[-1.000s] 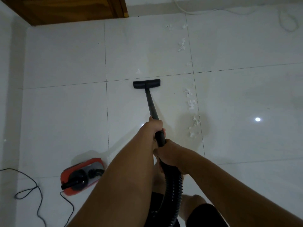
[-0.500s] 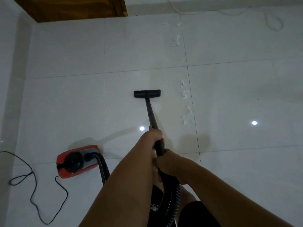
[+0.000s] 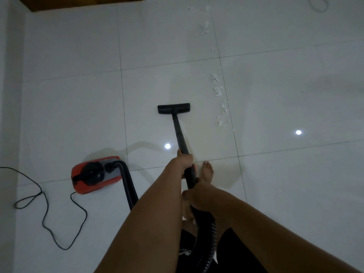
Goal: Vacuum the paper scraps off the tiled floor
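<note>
Leftmost, power cord (image 3: 45,203): lies in loose loops on the tiled floor (image 3: 295,194), well apart from the working lane, so it needs no attention.
Vacuum body (image 3: 94,174): red, sits on the floor left of the arms. Its hose (image 3: 129,190) runs back beneath them, and a long reach to the right could tug it, so mind the slack.
Floor head (image 3: 173,108): flat on bare tile, left of the scraps and not touching them.
Wand (image 3: 180,134): slants from the head up to the hands.
Left hand (image 3: 185,160): wrapped round the wand, the forward grip; best used for steering.
Right hand (image 3: 199,194): curled round the wand's near end, where the ribbed hose joins; best used for pushing.
Paper scraps (image 3: 221,107): a string of white bits along the grout line right of the head, with a far cluster (image 3: 204,28) higher up that line (pale on pale tile, easy to miss).
Doing it well, by my judgement: swing the head right onto the line, hold it flat, and run it slowly up the grout so the bits are drawn in, not shoved ahead.
</note>
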